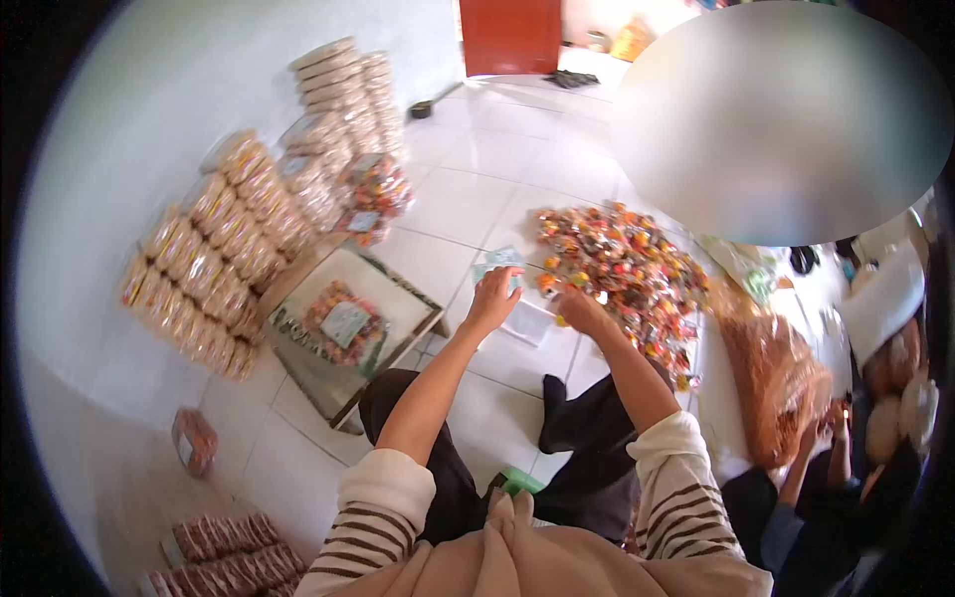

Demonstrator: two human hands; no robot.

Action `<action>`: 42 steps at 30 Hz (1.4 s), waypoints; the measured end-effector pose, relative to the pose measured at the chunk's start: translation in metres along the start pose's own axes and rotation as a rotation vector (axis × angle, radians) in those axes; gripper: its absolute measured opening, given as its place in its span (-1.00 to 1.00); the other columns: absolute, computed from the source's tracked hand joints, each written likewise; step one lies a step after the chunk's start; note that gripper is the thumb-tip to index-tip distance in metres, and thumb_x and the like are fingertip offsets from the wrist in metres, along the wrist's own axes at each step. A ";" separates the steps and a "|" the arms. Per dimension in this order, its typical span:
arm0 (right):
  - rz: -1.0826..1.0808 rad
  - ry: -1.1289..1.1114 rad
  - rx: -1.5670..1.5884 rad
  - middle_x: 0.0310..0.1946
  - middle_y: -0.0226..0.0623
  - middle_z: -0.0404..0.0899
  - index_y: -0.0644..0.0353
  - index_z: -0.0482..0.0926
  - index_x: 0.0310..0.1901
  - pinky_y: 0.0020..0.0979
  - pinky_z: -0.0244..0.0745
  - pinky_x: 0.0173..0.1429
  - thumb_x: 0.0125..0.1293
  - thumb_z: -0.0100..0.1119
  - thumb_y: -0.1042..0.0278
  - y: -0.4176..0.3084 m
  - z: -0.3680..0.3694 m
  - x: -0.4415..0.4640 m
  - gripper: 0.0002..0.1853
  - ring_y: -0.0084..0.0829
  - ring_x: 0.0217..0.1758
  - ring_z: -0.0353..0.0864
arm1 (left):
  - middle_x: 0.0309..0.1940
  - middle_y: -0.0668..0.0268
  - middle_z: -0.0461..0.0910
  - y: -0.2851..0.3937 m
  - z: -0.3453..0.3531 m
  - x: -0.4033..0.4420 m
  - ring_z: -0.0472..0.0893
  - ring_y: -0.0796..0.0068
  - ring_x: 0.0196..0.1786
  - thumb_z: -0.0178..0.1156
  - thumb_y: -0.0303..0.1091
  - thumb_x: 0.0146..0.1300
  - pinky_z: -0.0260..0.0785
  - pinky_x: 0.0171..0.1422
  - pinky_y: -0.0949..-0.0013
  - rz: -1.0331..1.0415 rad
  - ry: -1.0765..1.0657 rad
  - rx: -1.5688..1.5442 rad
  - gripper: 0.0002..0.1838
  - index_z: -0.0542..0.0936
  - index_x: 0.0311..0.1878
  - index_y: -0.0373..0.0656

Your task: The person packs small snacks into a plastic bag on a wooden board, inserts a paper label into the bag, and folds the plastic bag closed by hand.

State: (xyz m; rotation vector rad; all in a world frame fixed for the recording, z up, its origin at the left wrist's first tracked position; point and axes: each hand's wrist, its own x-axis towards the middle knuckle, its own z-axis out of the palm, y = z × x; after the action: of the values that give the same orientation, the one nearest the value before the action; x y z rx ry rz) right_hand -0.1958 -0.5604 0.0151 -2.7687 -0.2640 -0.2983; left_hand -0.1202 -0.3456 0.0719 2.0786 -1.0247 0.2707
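My left hand [496, 295] is over the floor in front of me, its fingers bent and closed. Directly beyond it shows a pale blue-green plastic sheet or packet [494, 261]; whether the fingers grip it is unclear. Beside it, my right hand [585, 310] is closed at the near left edge of a heap of small wrapped pieces [632, 269] in orange, red and yellow. What its fingers hold is hidden. Between and below both hands lies a white rectangular item [528, 323], perhaps a shallow tray or label.
On my left, a low table [398, 328] carries a filled clear bag [345, 323] with a white label. Stacked packs [204, 234] line the wall. To the right are a large bag of orange-brown food [771, 378] and another person's hands [826, 428]. A red door [510, 35] stands beyond.
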 end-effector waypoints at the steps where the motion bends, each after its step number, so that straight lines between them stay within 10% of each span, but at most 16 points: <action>1: 0.101 0.032 0.141 -0.31 -0.11 0.57 0.13 0.54 -0.20 -0.12 0.46 -0.20 0.09 -0.04 0.47 -0.003 -0.035 -0.013 -0.77 -0.12 -0.30 0.58 | -0.17 0.29 0.50 0.017 0.015 0.008 0.45 0.27 -0.02 0.17 -0.35 0.10 0.25 0.10 0.15 0.056 -0.066 -0.071 -0.66 0.40 -0.03 -0.03; 5: 0.582 0.134 0.446 -0.57 -0.13 0.54 0.23 0.56 -0.23 -0.28 0.47 -0.37 0.15 -0.04 0.45 0.027 -0.068 -0.057 -0.80 -0.33 -0.48 0.60 | -0.33 0.23 0.61 0.055 0.067 0.020 0.60 0.26 -0.26 0.11 -0.33 0.15 0.41 -0.18 0.25 -0.020 -0.318 -0.149 -0.78 0.46 -0.11 -0.05; 11: 0.548 -0.127 0.082 -0.49 -0.12 0.58 0.19 0.60 -0.32 -0.25 0.51 -0.26 0.07 0.08 0.35 0.130 0.034 -0.115 -0.82 -0.18 -0.38 0.61 | -0.39 0.22 0.60 0.016 0.122 0.020 0.60 0.27 -0.34 0.12 -0.28 0.14 0.41 -0.23 0.22 -0.337 -0.514 -0.082 -0.81 0.51 -0.17 -0.06; 13: 0.409 -0.439 -0.122 -0.42 -0.10 0.60 0.18 0.61 -0.33 -0.22 0.50 -0.17 0.03 0.12 0.28 0.148 0.059 -0.113 -0.79 -0.13 -0.29 0.60 | -0.36 0.16 0.57 -0.029 0.164 0.008 0.57 0.26 -0.29 0.12 -0.30 0.13 0.39 -0.18 0.24 -0.431 -0.289 -0.236 -0.79 0.51 -0.16 -0.08; 23: 1.101 0.453 0.642 -0.22 -0.26 0.59 0.28 0.41 0.10 -0.40 0.45 -0.17 0.24 0.03 0.29 0.141 0.214 -0.039 -0.59 -0.36 -0.28 0.58 | 0.05 0.07 0.43 -0.125 0.328 -0.013 0.46 0.28 0.08 0.02 -0.32 0.25 0.29 0.16 0.30 -0.681 -0.180 -0.435 -0.56 0.31 0.17 -0.23; 27: 1.263 0.473 1.030 -0.35 -0.35 0.52 0.33 0.44 -0.01 -0.54 0.38 -0.32 0.30 0.01 0.18 0.134 0.197 -0.007 -0.62 -0.57 -0.38 0.47 | -0.03 0.11 0.47 -0.148 0.355 -0.005 0.48 0.36 -0.02 0.07 -0.29 0.23 0.32 0.06 0.35 -0.737 -0.213 -0.462 -0.56 0.31 0.14 -0.27; 33: 1.129 0.509 1.355 -0.48 -0.39 0.46 0.30 0.45 -0.24 -0.56 0.31 -0.43 0.32 0.00 0.19 0.140 0.170 -0.008 -0.71 -0.63 -0.48 0.39 | -0.24 0.21 0.47 -0.094 0.329 0.027 0.51 0.42 -0.12 0.21 -0.19 0.16 0.36 -0.06 0.42 -1.021 -0.094 -1.068 -0.57 0.40 -0.01 -0.27; 42: 0.867 0.676 1.169 -0.37 -0.42 0.49 0.21 0.45 -0.14 -0.62 0.35 -0.31 0.30 0.04 0.13 0.080 0.057 0.044 -0.71 -0.65 -0.36 0.44 | -0.11 0.32 0.44 -0.034 0.212 0.085 0.45 0.55 -0.08 0.23 -0.28 0.15 0.33 -0.02 0.44 -0.684 0.195 -1.219 -0.58 0.36 0.04 -0.17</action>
State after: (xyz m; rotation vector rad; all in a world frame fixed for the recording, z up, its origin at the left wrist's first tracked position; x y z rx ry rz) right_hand -0.1259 -0.6081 -0.0518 -1.3202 0.6932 -0.5647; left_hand -0.0701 -0.5375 -0.0468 1.1049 -0.1582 -0.4140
